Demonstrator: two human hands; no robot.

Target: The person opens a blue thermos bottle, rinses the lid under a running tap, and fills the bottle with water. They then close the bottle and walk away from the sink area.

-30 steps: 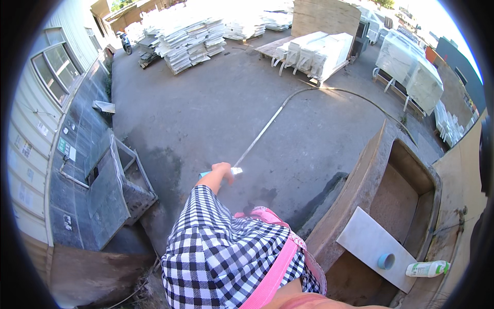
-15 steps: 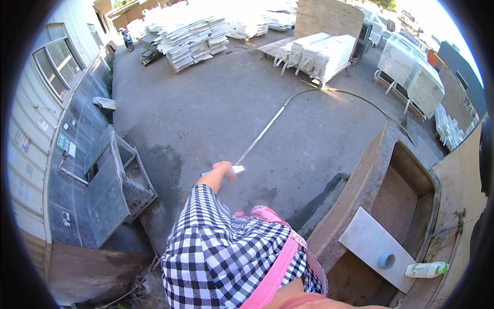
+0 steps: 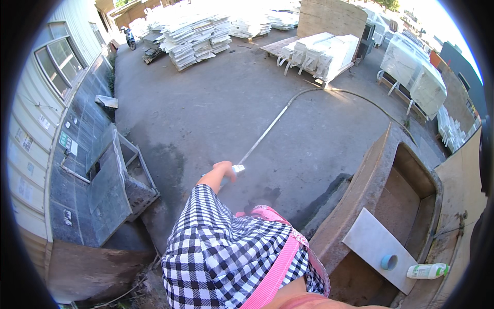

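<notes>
My left hand (image 3: 223, 169) reaches out from a black-and-white checked sleeve (image 3: 206, 226). Its fingers are closed around a small white and light-blue object (image 3: 238, 169), perhaps a brush. The grip and some blur hide most of it, so its kind is unclear. A patch of the same light blue shows below the wrist. Beneath the hand lies grey concrete ground. A pink strap (image 3: 267, 286) crosses the checked cloth. My right hand does not show.
At right stands a brown stone trough (image 3: 355, 198). Across it lies a white slab (image 3: 368, 239), bearing a blue tape-like ring (image 3: 388, 262) and a white-and-green bottle (image 3: 428, 271). A hose (image 3: 267, 129) runs over the ground. At left is a grey slab-sided stand (image 3: 110, 193); stacked white slabs (image 3: 195, 41) stand far off.
The view has shifted slightly, so the surroundings sit a little further right. My left hand keeps its grip and nearly the same place.
</notes>
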